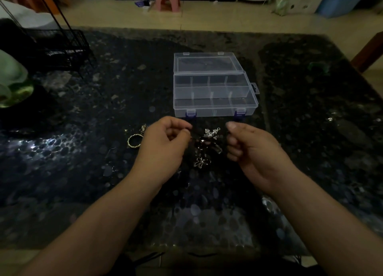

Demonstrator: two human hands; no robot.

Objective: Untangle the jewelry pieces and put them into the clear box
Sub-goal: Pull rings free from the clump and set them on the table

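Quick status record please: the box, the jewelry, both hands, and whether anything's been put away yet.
clear box: lid open, on the dark table, compartments look empty
jewelry tangle: on the table between the hands, near side of the box
gold ring: lies apart, left of the left hand
left hand: fingers curled, thumb against fingertips; too dim to tell if it pinches anything
right hand: fingers curled, beside the tangle; a grip is not visible
put away: nothing seen in the box
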